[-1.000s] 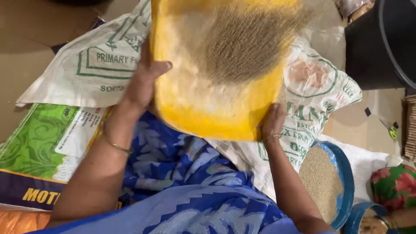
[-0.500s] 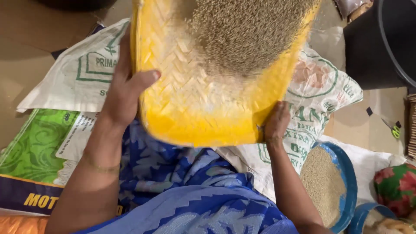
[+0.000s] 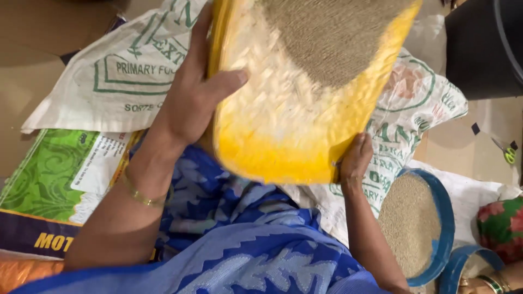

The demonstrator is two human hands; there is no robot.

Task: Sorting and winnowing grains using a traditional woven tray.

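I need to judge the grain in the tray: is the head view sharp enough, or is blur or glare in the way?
Head view: yellow winnowing tray and grain are motion-smeared, no single grains readable; left hand and right hand are sharper; lighting even, no glare; blue bowl of grain looks sharp.

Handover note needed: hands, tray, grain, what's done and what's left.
Left hand: grips the left edge of the yellow winnowing tray, thumb on its inner face.
Right hand: holds the tray's near right corner.
Tray is lifted and tilted over the lap; the grain is heaped at its far end.
Blue-rimmed bowl at right already holds grain. Printed sacks lie spread underneath.
Left: the tray's grain is not yet emptied.
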